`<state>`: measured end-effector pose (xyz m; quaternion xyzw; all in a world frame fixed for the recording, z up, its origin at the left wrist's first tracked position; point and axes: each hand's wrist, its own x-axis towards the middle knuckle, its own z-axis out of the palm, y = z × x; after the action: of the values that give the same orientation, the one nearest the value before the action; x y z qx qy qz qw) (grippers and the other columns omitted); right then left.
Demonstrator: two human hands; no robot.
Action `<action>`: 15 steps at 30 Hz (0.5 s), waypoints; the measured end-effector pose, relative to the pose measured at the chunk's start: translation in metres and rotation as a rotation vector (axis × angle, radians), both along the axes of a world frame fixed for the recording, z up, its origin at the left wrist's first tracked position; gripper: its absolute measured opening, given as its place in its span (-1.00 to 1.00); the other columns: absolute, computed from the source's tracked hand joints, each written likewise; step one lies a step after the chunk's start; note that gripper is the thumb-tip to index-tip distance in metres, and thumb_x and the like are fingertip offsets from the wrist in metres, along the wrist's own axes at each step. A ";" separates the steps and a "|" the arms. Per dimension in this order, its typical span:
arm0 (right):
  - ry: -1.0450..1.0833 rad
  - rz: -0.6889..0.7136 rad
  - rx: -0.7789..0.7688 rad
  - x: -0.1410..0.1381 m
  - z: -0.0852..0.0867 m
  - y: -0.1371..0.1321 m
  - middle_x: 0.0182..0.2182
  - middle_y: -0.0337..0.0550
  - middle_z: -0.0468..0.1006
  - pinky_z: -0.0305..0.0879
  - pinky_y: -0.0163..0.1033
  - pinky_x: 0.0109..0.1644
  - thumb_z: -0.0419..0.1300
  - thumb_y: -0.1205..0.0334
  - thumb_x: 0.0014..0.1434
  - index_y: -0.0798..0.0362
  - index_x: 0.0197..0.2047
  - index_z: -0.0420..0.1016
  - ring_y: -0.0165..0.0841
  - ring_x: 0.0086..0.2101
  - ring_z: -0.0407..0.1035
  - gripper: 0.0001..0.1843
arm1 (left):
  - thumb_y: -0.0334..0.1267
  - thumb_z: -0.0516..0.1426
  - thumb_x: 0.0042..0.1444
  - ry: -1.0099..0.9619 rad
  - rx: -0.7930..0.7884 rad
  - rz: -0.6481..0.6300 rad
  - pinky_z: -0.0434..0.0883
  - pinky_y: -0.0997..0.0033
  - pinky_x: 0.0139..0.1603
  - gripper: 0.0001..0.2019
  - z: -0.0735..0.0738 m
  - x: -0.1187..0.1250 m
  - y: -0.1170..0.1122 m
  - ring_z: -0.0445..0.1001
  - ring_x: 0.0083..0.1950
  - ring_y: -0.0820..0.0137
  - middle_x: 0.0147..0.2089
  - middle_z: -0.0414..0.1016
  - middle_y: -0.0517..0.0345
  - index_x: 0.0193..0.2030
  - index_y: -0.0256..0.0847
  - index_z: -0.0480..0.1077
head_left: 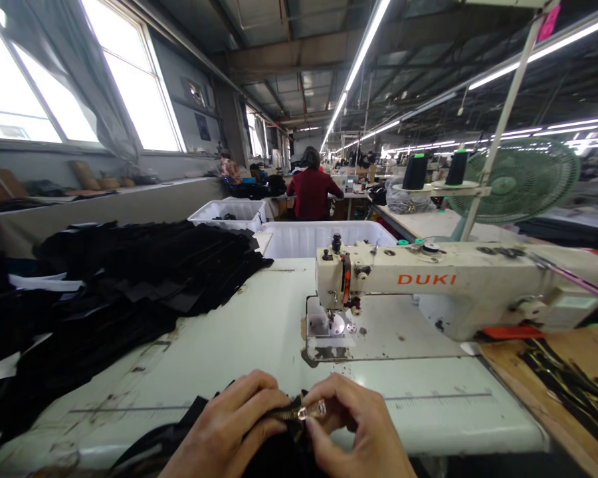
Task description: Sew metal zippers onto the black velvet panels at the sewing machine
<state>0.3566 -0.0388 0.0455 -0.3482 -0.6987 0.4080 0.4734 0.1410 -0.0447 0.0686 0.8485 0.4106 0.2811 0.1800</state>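
Note:
Close to the table's front edge, my left hand [239,421] is closed on black fabric [274,455] and a zipper [284,413] with gold-coloured teeth. My right hand [351,425] pinches the shiny zipper pull [315,409] between thumb and fingers, right beside the left fingertips. Part of the fabric hangs below the hands, out of sight. Beyond them stands a white sewing machine [403,279] marked DUKI, its needle area and metal plate [379,328] free of fabric.
A large heap of black fabric pieces [144,272] covers the table's left side. More gold-toothed zippers [573,392] lie on a brown board at right. White bins [323,234] stand behind the table. Farther off, a person in dark red [311,192] sits facing away. A green fan [515,176] stands right.

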 end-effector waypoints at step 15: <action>0.148 0.355 -0.133 0.005 0.024 0.005 -0.17 -0.15 0.60 0.43 -0.25 -0.18 0.29 0.09 0.22 -0.11 0.16 0.44 -0.35 -0.32 0.50 -0.56 | -0.35 0.07 0.35 -0.146 0.293 -0.067 0.48 0.59 -0.23 -0.86 -0.023 0.007 -0.004 0.51 -0.28 0.45 -0.27 0.49 0.18 -0.04 -0.13 0.43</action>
<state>0.3614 -0.0335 0.0694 -0.2191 -0.6841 0.5548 0.4198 0.1482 -0.0489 0.0453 0.8562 0.3224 0.3930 0.0929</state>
